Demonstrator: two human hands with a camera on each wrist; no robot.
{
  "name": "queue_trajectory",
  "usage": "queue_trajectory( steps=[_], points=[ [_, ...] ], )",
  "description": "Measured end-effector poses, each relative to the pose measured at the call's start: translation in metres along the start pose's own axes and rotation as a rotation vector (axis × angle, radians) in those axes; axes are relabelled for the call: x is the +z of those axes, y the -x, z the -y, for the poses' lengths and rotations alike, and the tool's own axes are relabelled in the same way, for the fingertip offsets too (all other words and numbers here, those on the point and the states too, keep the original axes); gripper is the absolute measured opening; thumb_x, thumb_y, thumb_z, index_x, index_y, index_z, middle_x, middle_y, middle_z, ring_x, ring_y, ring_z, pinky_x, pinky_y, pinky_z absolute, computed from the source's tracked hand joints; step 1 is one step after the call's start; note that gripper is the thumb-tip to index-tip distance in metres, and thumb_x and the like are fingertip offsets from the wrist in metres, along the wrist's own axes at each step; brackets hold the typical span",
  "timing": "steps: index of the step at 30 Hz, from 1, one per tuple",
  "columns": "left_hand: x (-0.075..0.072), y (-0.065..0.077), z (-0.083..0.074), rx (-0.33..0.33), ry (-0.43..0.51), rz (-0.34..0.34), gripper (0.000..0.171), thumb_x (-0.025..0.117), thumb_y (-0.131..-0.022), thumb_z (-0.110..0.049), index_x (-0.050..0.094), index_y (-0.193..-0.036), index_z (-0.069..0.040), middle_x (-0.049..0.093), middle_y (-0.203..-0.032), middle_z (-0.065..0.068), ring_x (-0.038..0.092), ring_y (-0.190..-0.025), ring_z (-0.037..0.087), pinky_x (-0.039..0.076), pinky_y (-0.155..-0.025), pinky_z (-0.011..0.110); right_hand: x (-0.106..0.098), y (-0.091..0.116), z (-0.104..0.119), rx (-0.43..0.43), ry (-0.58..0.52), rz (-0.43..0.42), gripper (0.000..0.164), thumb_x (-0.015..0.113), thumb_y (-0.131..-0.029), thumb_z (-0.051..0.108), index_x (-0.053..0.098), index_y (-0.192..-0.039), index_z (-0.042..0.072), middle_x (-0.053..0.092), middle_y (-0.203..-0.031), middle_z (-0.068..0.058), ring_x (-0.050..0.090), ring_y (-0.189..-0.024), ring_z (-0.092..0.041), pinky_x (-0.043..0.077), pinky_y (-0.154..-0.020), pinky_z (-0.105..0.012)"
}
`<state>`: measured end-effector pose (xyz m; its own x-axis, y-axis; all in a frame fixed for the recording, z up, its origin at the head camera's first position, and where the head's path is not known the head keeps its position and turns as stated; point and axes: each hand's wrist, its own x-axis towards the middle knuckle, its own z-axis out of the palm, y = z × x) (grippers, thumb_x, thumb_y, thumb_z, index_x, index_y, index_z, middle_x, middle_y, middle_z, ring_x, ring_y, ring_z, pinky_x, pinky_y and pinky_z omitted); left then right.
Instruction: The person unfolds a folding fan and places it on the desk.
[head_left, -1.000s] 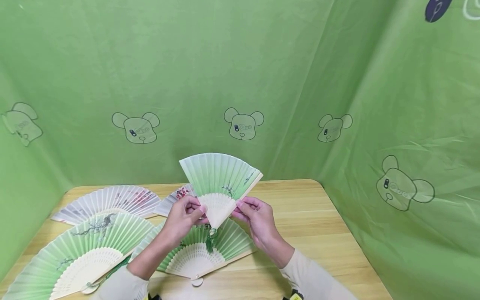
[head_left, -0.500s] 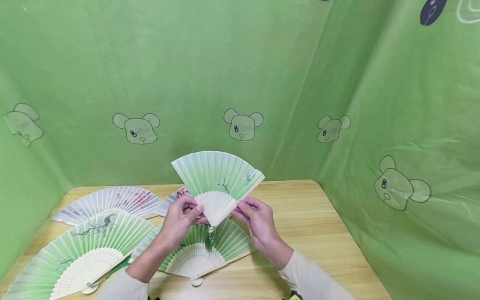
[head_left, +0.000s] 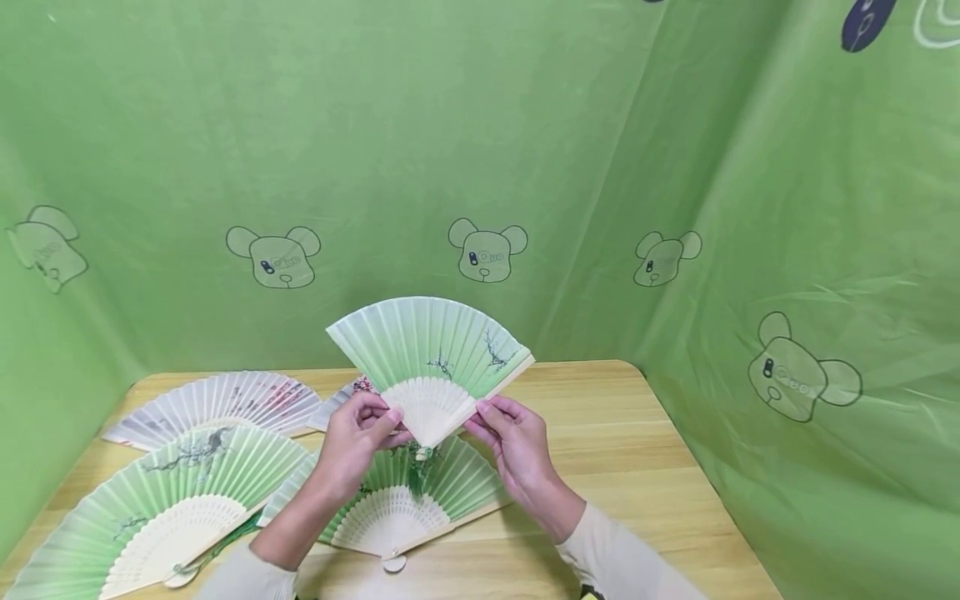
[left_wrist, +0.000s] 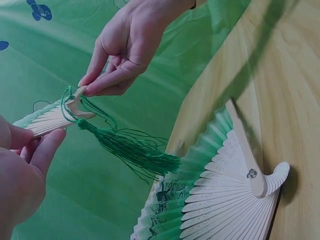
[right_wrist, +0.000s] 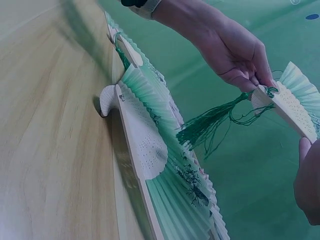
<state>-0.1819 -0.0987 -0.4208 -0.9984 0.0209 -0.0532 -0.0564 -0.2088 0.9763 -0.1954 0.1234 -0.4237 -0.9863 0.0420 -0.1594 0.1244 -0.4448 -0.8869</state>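
Note:
In the head view, a partly spread green folding fan (head_left: pixel 431 342) with dark branch prints is held up above the table. My left hand (head_left: pixel 352 446) pinches its left edge between thumb and fingers. At the opposite edge, my right hand (head_left: pixel 521 450) grips the stacked ribs and outer guard. From the pivot hangs a green tassel (left_wrist: pixel 137 150), clear in both wrist views. Below the hands, another green fan (head_left: pixel 393 517) lies spread on the table, partly covered by the left forearm and the held fan.
A large green fan (head_left: pixel 180 500) lies spread at the front left of the wooden table (head_left: pixel 637 475). Behind it lies a pale grey fan (head_left: pixel 225 404) with red blossoms. One more red-flowered fan (head_left: pixel 330 408) is mostly hidden. A green cloth (head_left: pixel 390 150) walls the table.
The held fan has spread wider, its left edge swinging left as the left hand shifts slightly left. The right hand stays nearly in place. The fans on the table have not moved.

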Motion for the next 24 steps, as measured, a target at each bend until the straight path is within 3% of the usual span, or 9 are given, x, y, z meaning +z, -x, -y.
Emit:
queue_trajectory(
  steps=[24],
  points=[
    [-0.0015, 0.0066, 0.0098, 0.057, 0.141, -0.071, 0.012, 0.057, -0.098, 0.010, 0.050, -0.108, 0.012, 0.063, -0.090, 0.007, 0.074, -0.083, 0.018, 0.068, -0.089, 0.034, 0.0023, 0.0063, -0.0086, 0.003, -0.039, -0.043, 0.019, 0.058, -0.101, -0.003, 0.055, -0.119, -0.010, 0.068, -0.101, -0.010, 0.072, -0.094, -0.017, 0.064, -0.098, -0.029]
  ],
)
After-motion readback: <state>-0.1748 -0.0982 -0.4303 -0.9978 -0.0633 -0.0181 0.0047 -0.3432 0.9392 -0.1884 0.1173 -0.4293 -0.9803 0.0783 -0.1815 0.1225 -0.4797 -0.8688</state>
